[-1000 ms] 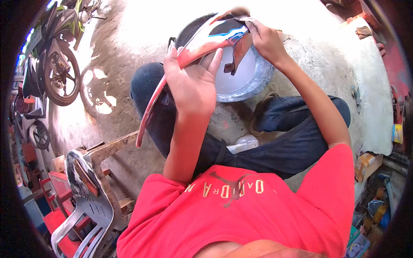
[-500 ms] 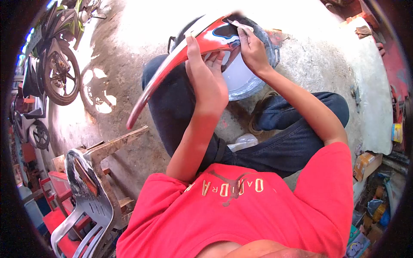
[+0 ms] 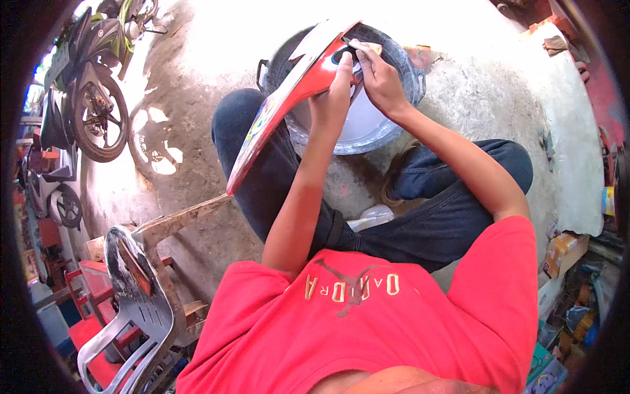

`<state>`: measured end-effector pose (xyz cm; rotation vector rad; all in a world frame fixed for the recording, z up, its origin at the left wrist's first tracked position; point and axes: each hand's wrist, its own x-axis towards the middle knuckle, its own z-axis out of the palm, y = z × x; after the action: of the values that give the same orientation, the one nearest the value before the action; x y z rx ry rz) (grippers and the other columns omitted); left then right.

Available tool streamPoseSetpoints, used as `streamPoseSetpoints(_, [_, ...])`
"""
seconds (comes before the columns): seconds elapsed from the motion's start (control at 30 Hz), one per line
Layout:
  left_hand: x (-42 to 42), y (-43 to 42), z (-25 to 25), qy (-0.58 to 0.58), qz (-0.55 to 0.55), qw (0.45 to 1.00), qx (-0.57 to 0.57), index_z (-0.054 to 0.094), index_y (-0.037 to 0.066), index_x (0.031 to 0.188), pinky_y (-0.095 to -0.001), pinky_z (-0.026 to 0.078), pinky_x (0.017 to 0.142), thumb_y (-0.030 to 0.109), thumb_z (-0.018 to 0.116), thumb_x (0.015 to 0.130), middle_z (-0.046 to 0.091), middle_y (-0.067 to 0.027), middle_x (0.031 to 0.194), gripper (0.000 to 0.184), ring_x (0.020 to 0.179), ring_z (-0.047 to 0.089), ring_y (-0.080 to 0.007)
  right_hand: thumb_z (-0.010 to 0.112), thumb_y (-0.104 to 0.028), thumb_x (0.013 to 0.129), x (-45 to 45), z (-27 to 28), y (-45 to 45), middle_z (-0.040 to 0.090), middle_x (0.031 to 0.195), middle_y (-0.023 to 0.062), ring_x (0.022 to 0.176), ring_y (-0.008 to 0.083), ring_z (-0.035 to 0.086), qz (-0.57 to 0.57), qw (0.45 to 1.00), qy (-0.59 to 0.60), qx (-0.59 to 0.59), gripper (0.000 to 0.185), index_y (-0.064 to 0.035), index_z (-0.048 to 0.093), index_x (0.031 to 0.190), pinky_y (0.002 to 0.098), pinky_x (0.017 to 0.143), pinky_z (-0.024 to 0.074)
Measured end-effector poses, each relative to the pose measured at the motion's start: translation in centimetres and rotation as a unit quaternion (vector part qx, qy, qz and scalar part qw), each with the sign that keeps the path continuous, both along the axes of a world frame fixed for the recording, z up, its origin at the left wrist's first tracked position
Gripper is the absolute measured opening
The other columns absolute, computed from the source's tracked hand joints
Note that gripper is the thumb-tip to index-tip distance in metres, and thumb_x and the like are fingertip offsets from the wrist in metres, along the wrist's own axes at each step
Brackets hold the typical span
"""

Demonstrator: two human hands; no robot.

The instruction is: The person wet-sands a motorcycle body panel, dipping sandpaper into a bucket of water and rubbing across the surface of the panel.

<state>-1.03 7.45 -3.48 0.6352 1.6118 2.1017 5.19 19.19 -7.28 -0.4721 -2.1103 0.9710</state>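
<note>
A long, curved red motorcycle body panel (image 3: 307,77) with white and coloured graphics slants over a dark metal basin (image 3: 287,60). My left hand (image 3: 332,98) is closed around the panel's near edge, its thumb lying on the painted face by a dark oval opening. At the panel's upper right end, my right hand (image 3: 382,82) pinches a small pale pad (image 3: 371,46) against the surface; what the pad is made of is unclear. Whitish liquid (image 3: 371,121) sits in the basin below. The panel's narrow tip reaches down beside my left knee.
Parked motorcycles (image 3: 98,111) stand at the left. A worn grey plastic chair (image 3: 141,308) and a wooden frame (image 3: 187,213) are at lower left. A pale slab (image 3: 572,141), a cardboard box (image 3: 566,255) and clutter line the right side.
The panel has tilted steeper and its lower tip has shifted right. My left hand has moved up and right along it, closer to my right hand, which stays near the same spot.
</note>
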Motion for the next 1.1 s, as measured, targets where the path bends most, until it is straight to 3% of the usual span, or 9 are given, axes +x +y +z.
streamPoseSetpoints(0.27, [0.1, 0.9, -0.7, 0.020, 0.033, 0.999, -0.033, 0.059, 0.002, 0.129, -0.0297, 0.050, 0.081, 0.033, 0.056, 0.102, 0.064, -0.0056, 0.110, 0.041, 0.092, 0.061, -0.0125, 0.045, -0.026, 0.104, 0.3, 0.3, -0.1, 0.063, 0.126, 0.0214, 0.117, 0.0410, 0.059, 0.021, 1.000, 0.001, 0.015, 0.034, -0.0051, 0.060, 0.127, 0.0443, 0.097, 0.0481])
streamPoseSetpoints(0.37, [0.4, 0.4, 0.6, -0.055, -0.022, 0.997, -0.043, 0.058, 0.001, 0.129, -0.0318, 0.050, 0.082, 0.030, 0.055, 0.102, 0.064, -0.0070, 0.111, 0.040, 0.095, 0.061, -0.0149, 0.046, -0.026, 0.104, 0.1, -0.3, 0.1, 0.063, 0.124, 0.0222, 0.116, 0.0417, 0.059, 0.010, 1.000, 0.004, 0.006, 0.034, -0.0050, 0.060, 0.127, 0.0444, 0.096, 0.0486])
streamPoseSetpoints(0.67, [-0.3, 0.8, -0.5, 0.007, 0.014, 1.000, -0.013, 0.059, 0.000, 0.122, -0.0328, 0.050, 0.083, 0.023, 0.052, 0.101, 0.063, -0.0103, 0.114, 0.032, 0.095, 0.062, -0.0181, 0.045, -0.024, 0.104, 0.2, 2.2, -0.2, 0.066, 0.119, 0.0219, 0.111, 0.0418, 0.062, 0.017, 0.999, -0.038, -0.012, 0.033, -0.0041, 0.060, 0.125, 0.0434, 0.093, 0.0504])
streamPoseSetpoints(0.77, [-1.2, 0.7, -0.3, -0.125, -0.001, 0.990, 0.064, 0.056, 0.003, 0.126, -0.0341, 0.051, 0.083, 0.025, 0.050, 0.102, 0.063, -0.0113, 0.115, 0.034, 0.097, 0.064, -0.0201, 0.045, -0.022, 0.103, 0.8, 5.3, -0.7, 0.066, 0.120, 0.0186, 0.112, 0.0386, 0.062, 0.055, 0.998, -0.033, 0.021, 0.032, -0.0051, 0.061, 0.125, 0.0431, 0.096, 0.0486])
streamPoseSetpoints(0.8, [-1.3, 0.2, 0.8, -0.203, -0.025, 0.977, 0.058, 0.053, 0.005, 0.130, -0.0354, 0.053, 0.082, 0.029, 0.049, 0.102, 0.063, -0.0107, 0.115, 0.037, 0.099, 0.065, -0.0220, 0.050, -0.015, 0.099, 0.6, 4.9, -0.2, 0.065, 0.125, 0.0145, 0.117, 0.0334, 0.061, 0.055, 0.984, 0.008, 0.168, 0.029, -0.0076, 0.063, 0.124, 0.0427, 0.101, 0.0459])
streamPoseSetpoints(0.93, [0.0, -2.9, 5.5, -0.232, -0.052, 0.962, 0.132, 0.051, 0.006, 0.132, -0.0361, 0.054, 0.081, 0.032, 0.045, 0.104, 0.062, -0.0097, 0.117, 0.039, 0.098, 0.065, -0.0232, 0.056, -0.003, 0.093, 2.5, 10.4, -2.1, 0.064, 0.130, 0.0135, 0.121, 0.0293, 0.061, 0.100, 0.928, -0.038, 0.357, 0.037, -0.0106, 0.062, 0.129, 0.0385, 0.102, 0.0473])
streamPoseSetpoints(1.03, [0.5, -5.5, 6.3, -0.245, -0.095, 0.948, 0.177, 0.047, 0.005, 0.137, -0.0406, 0.053, 0.091, 0.034, 0.045, 0.105, 0.060, -0.0119, 0.124, 0.043, 0.108, 0.063, -0.0249, 0.054, 0.000, 0.093, 2.8, 11.5, 0.9, 0.065, 0.127, 0.0132, 0.119, 0.0296, 0.062, 0.078, 0.949, -0.062, 0.300, 0.039, -0.0100, 0.061, 0.130, 0.0374, 0.098, 0.0500])
streamPoseSetpoints(1.07, [0.7, -6.1, 6.2, -0.225, -0.086, 0.952, 0.190, 0.046, 0.004, 0.137, -0.0426, 0.052, 0.093, 0.032, 0.044, 0.105, 0.060, -0.0127, 0.125, 0.043, 0.113, 0.062, -0.0267, 0.053, -0.002, 0.095, 3.0, 11.4, 2.7, 0.066, 0.123, 0.0146, 0.114, 0.0312, 0.064, 0.016, 0.961, -0.125, 0.244, 0.035, -0.0086, 0.062, 0.128, 0.0363, 0.094, 0.0527])
streamPoseSetpoints(1.1, [1.0, -6.4, 6.1, -0.247, -0.090, 0.943, 0.203, 0.046, 0.003, 0.137, -0.0430, 0.052, 0.094, 0.032, 0.043, 0.105, 0.060, -0.0131, 0.125, 0.043, 0.113, 0.062, -0.0268, 0.051, -0.003, 0.096, 2.6, 11.7, 3.5, 0.067, 0.118, 0.0160, 0.111, 0.0331, 0.065, -0.025, 0.960, -0.098, 0.261, 0.033, -0.0073, 0.062, 0.126, 0.0365, 0.093, 0.0530])
